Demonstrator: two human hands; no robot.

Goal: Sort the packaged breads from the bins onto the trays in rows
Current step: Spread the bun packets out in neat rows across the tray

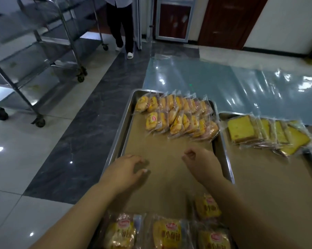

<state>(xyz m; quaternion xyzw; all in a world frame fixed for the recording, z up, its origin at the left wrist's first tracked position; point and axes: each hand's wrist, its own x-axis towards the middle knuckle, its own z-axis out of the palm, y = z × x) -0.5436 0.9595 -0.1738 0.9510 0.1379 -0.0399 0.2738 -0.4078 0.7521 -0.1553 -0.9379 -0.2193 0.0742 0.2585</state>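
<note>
While the left hand [126, 169] hovers over the brown-lined tray [122, 126] with fingers loosely curled and holding nothing, the right hand [202, 162] beside it has its fingers tucked against the thumb (nothing shows between them). Two rows of packaged breads [176, 115] fill the tray's far end; cake slices [266, 133] lie on the neighbouring tray [263, 177]. Nearer packs [169, 232] are blurred and cut off below.

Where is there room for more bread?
Bare brown paper in the left metal tray, between the rows of yellow wrapped buns and the loose buns nearest you. Also the right metal tray, nearer than the wrapped cake slices. Both far ends are crowded.
</note>
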